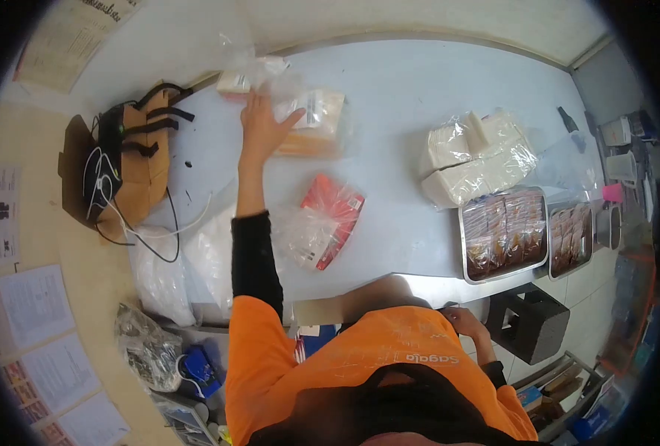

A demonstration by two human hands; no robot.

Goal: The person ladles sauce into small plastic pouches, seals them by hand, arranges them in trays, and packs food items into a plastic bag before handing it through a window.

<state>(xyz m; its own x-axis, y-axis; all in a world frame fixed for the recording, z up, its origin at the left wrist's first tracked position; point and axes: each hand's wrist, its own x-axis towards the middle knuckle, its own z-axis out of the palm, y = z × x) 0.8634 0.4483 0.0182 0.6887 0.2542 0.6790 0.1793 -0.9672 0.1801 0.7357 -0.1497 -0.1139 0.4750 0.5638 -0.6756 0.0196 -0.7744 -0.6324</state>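
My left hand (263, 126) reaches across to the far left of the table, thumb apart and fingers stretched over a clear plastic bag (289, 89). Beside it lies a plastic-wrapped pack (319, 111) with a white label and an orange-brown lower part. A smaller white pack (233, 82) sits just behind the fingertips. Nearer my body is a red packet (334, 215) with clear plastic over its left side. My right hand (465, 322) is low at the table's front edge, and its fingers are too small and shaded to make out.
On the right are wrapped white stacks (482, 160) and two metal trays (505, 271) of brown-filled sachets. A cardboard box (144, 167) with black straps and cables stands left. White plastic bags (215, 253) lie at the near left. A dark crate (527, 323) is below the table.
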